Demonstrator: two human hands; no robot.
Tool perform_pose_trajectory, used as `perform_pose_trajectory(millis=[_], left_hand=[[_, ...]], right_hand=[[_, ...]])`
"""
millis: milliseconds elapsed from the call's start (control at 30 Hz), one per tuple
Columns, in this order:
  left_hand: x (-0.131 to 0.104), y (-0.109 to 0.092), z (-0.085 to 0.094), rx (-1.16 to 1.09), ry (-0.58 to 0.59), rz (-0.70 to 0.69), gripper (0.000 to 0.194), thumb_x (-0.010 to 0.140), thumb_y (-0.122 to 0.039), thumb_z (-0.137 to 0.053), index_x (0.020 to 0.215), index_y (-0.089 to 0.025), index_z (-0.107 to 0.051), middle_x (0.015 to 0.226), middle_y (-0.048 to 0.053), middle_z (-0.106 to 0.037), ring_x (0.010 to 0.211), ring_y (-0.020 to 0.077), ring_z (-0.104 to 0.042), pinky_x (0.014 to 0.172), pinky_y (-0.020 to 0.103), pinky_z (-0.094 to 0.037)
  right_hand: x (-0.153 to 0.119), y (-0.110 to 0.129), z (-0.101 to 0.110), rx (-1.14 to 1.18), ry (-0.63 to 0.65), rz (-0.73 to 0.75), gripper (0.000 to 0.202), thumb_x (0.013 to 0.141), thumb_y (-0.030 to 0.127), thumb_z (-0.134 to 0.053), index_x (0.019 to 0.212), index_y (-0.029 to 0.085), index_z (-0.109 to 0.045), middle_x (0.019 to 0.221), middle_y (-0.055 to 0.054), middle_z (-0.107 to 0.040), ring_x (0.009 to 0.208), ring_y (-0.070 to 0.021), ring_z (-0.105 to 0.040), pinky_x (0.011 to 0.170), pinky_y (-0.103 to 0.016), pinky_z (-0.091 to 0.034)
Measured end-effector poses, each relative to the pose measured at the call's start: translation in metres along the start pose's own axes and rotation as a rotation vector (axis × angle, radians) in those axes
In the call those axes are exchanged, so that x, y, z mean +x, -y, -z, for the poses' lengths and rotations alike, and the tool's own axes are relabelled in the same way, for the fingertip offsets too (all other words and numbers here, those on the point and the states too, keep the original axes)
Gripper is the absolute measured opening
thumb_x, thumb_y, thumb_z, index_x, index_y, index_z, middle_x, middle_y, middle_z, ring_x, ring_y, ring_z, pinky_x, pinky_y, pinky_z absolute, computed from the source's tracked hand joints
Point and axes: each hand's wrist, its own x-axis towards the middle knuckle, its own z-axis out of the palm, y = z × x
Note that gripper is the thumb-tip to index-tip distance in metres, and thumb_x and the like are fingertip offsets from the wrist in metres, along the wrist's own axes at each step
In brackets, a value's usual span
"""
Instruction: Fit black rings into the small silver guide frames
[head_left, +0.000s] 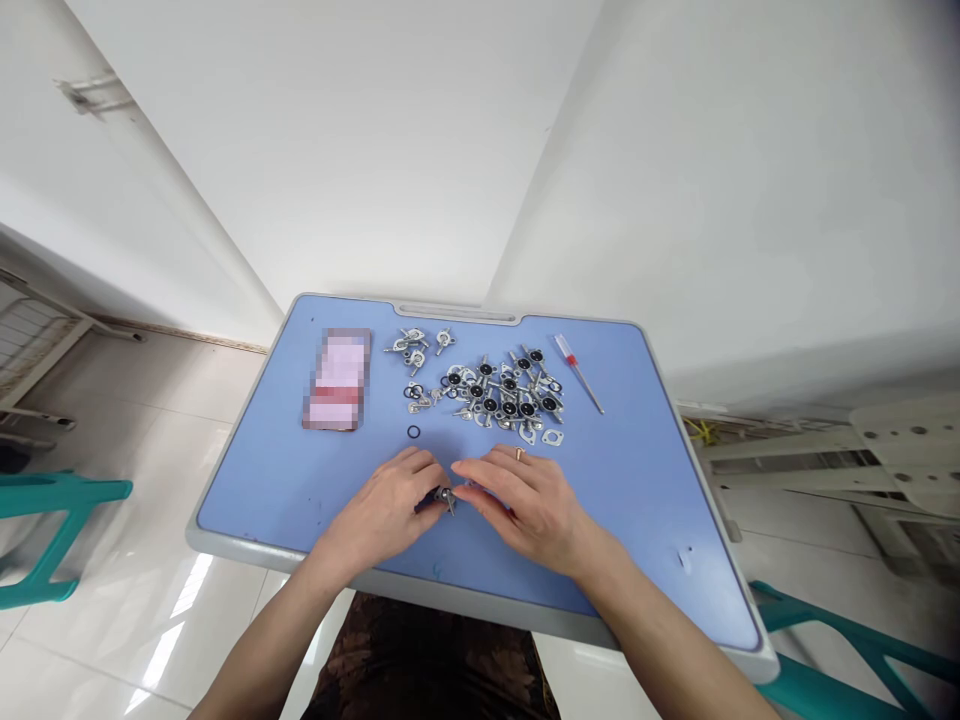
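Observation:
Near the front of the blue table point(270, 480), my left hand point(390, 505) is closed on a small metal part point(446, 497), its fingers partly hiding it. My right hand point(525, 500), with a ring on one finger, has thumb and forefinger apart, their tips beside that part. Beyond my hands lies a pile of metal parts with black round caps point(510, 408), mixed with flat metal plates point(553, 437). A smaller group of metal parts point(415, 358) sits behind on the left. One black rubber ring point(413, 432) lies in front of the pile.
A blurred phone-like object point(337, 380) lies on the table's left. A screwdriver point(579, 375) with a clear and red handle is at the back right. Green stools point(56, 495) flank the table, and white walls stand behind it.

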Motion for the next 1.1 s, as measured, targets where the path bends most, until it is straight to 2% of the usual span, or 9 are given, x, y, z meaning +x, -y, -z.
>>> perform_pose_trajectory(millis=[67,200,267,500,700,867,1100], left_hand=[[0.0,0.0,0.0,-0.001,-0.002,0.005,0.008,0.085,-0.013,-0.054,0.09,-0.019,-0.057,0.083,0.001,-0.055,0.084,0.0178,-0.052,0.071,0.03,-0.044],[0.0,-0.001,0.001,-0.008,0.002,0.004,0.008,0.086,-0.015,-0.054,0.092,-0.019,-0.058,0.084,0.002,-0.057,0.086,0.0186,-0.053,0.073,0.031,-0.044],[0.0,-0.002,0.001,-0.002,0.003,0.002,0.01,0.085,-0.014,-0.053,0.093,-0.019,-0.057,0.085,0.002,-0.057,0.086,0.0187,-0.053,0.073,0.031,-0.044],[-0.001,-0.002,-0.002,0.05,-0.017,0.003,0.005,0.084,-0.013,-0.054,0.086,-0.018,-0.054,0.082,0.001,-0.056,0.083,0.0186,-0.053,0.07,0.031,-0.044],[-0.001,-0.002,-0.003,0.066,-0.019,0.0,0.007,0.084,-0.013,-0.054,0.088,-0.018,-0.054,0.084,0.002,-0.056,0.083,0.0186,-0.053,0.07,0.032,-0.044],[0.0,-0.004,-0.002,0.068,-0.028,-0.001,0.012,0.081,-0.01,-0.054,0.09,-0.018,-0.053,0.085,0.002,-0.057,0.083,0.0189,-0.052,0.072,0.032,-0.044],[-0.001,-0.003,-0.002,0.042,-0.007,-0.012,0.006,0.086,-0.015,-0.053,0.091,-0.019,-0.055,0.087,0.002,-0.057,0.085,0.019,-0.053,0.072,0.031,-0.044]], right_hand=[[0.0,0.0,0.0,-0.022,-0.015,0.007,0.018,0.091,0.022,-0.051,0.109,0.018,-0.053,0.077,-0.003,-0.064,0.068,-0.0145,-0.059,0.057,-0.025,-0.046],[0.001,0.002,0.005,0.082,0.082,-0.028,0.026,0.092,0.017,-0.045,0.117,0.018,-0.05,0.097,-0.008,-0.066,0.089,-0.0162,-0.062,0.068,-0.027,-0.051],[0.002,0.003,0.004,0.101,0.064,-0.041,0.026,0.092,0.015,-0.044,0.117,0.019,-0.049,0.094,-0.007,-0.066,0.087,-0.0152,-0.062,0.068,-0.026,-0.051],[-0.002,0.002,-0.007,0.103,-0.055,-0.119,0.006,0.091,0.02,-0.051,0.097,0.019,-0.053,0.076,-0.002,-0.063,0.063,-0.0119,-0.057,0.055,-0.023,-0.045],[-0.001,0.001,-0.002,0.194,-0.009,-0.115,0.01,0.09,0.014,-0.051,0.098,0.019,-0.052,0.08,-0.002,-0.062,0.069,-0.0119,-0.056,0.06,-0.023,-0.045],[0.0,0.002,0.0,0.204,0.007,-0.106,0.012,0.089,0.012,-0.051,0.098,0.019,-0.053,0.081,-0.003,-0.062,0.07,-0.0123,-0.056,0.061,-0.023,-0.046],[0.0,0.003,0.0,0.191,0.013,-0.098,0.009,0.09,0.014,-0.051,0.097,0.019,-0.053,0.08,-0.004,-0.062,0.07,-0.0127,-0.057,0.06,-0.024,-0.046]])
